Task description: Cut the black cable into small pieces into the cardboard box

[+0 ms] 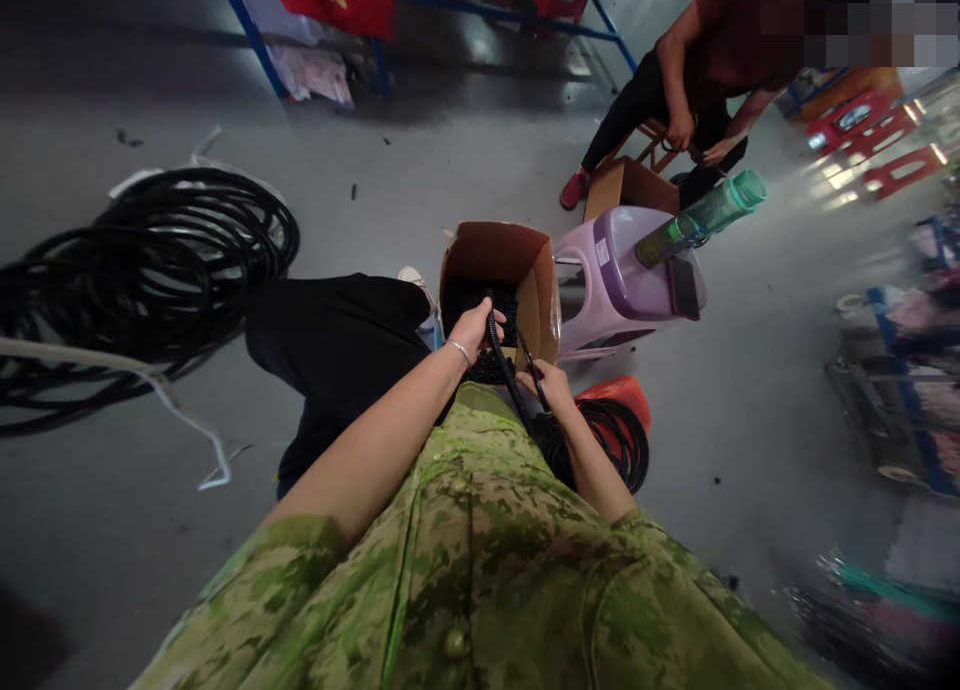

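Note:
Over an open cardboard box [504, 242], my left hand [474, 332] is closed around a black hose [512, 385]. The hose runs down from the fingers toward my lap. My right hand [553, 386] is closed on a slim dark scissors-like tool [528, 350], its tip pointing up beside the box's right wall. Small black pieces [487, 368] lie inside the box. A coil of black hose [634, 445] sits by my right forearm, partly on a red bag [626, 395].
A purple stool [622, 295] with a green bottle [705, 215] and a dark phone [683, 288] stands right of the box. A large black hose coil [150, 260] lies on the left. A seated co-worker [682, 100] works beyond the stool, near another box [619, 185].

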`<state>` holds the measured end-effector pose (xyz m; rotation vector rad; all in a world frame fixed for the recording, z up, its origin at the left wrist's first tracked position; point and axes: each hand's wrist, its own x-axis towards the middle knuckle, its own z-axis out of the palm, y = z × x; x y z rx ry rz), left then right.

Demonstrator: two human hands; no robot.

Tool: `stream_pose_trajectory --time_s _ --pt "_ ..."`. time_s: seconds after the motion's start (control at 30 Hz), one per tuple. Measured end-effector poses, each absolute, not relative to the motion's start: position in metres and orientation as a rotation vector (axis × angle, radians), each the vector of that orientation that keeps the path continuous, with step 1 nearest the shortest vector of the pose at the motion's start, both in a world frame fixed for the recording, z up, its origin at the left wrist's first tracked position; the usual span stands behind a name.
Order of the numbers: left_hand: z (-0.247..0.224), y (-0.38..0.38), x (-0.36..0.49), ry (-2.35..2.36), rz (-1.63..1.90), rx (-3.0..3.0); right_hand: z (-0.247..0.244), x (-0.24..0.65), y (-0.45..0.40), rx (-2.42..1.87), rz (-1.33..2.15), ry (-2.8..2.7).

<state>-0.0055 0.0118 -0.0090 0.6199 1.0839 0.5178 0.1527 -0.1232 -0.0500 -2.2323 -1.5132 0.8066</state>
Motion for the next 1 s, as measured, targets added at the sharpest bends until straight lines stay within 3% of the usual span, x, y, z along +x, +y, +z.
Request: stream_pose_trajectory --time_s 0.5,1.0 --pt "0.001 0.010 -0.010 0.838 0.540 0.422 -0.060 0.154 -0.120 -2.118 1.061 -1.303" --pt "0.002 0.002 -0.002 0.991 0.318 0.894 -0.050 0.149 -0.120 -1.803 1.203 -1.241"
